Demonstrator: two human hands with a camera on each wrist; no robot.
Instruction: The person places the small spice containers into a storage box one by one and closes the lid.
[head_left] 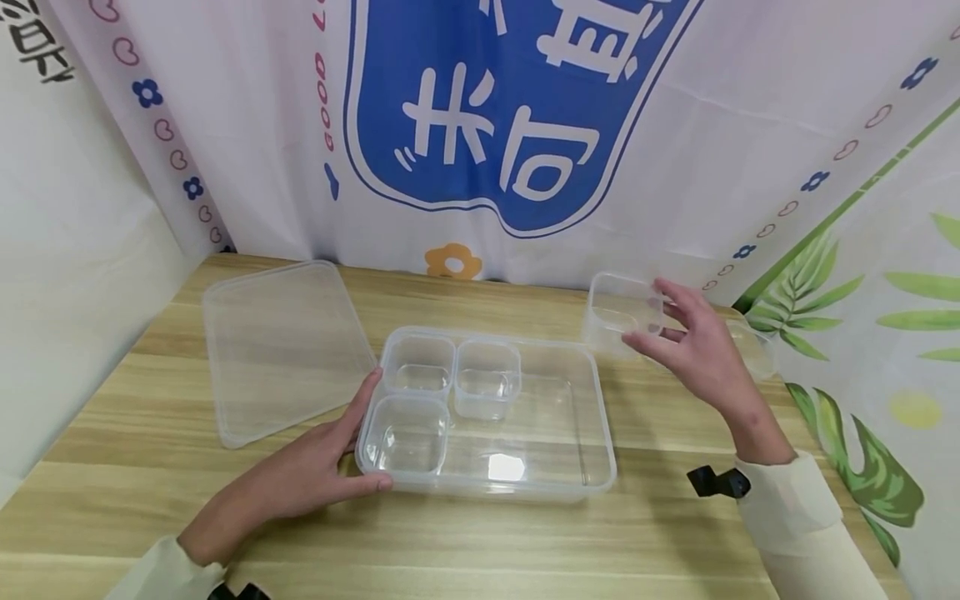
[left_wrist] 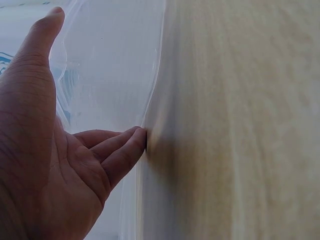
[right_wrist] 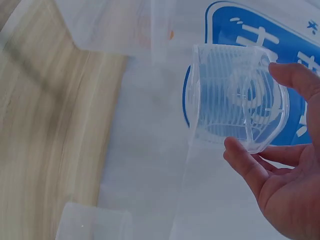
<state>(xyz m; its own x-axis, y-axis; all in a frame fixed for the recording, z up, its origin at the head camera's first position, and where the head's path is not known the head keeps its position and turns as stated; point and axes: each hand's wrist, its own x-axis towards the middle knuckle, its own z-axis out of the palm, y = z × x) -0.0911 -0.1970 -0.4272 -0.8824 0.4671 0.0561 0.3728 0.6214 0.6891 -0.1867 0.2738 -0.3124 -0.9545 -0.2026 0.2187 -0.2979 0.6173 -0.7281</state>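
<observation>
In the head view, my left hand (head_left: pixel 318 467) holds the left end of a large clear plastic box (head_left: pixel 525 482), thumb at the front rim and fingers along the left side. The left wrist view shows fingertips (left_wrist: pixel 135 145) against the box's lower edge. Three small clear containers sit in the box's left half: one in the back-left corner (head_left: pixel 416 367), one beside it (head_left: pixel 487 379), one at the front left (head_left: pixel 408 437). Above the table's back right, my right hand (head_left: pixel 697 354) grips another small container (right_wrist: pixel 235 95) between thumb and fingers.
A translucent flat lid (head_left: pixel 288 350) lies left of the box. Beyond my right hand stands a further clear container (head_left: pixel 752 350) near the table's right edge. A printed cloth (head_left: pixel 285 208) hangs behind the wooden table (head_left: pixel 480 550); a leaf-patterned cloth (head_left: pixel 885 350) borders its right.
</observation>
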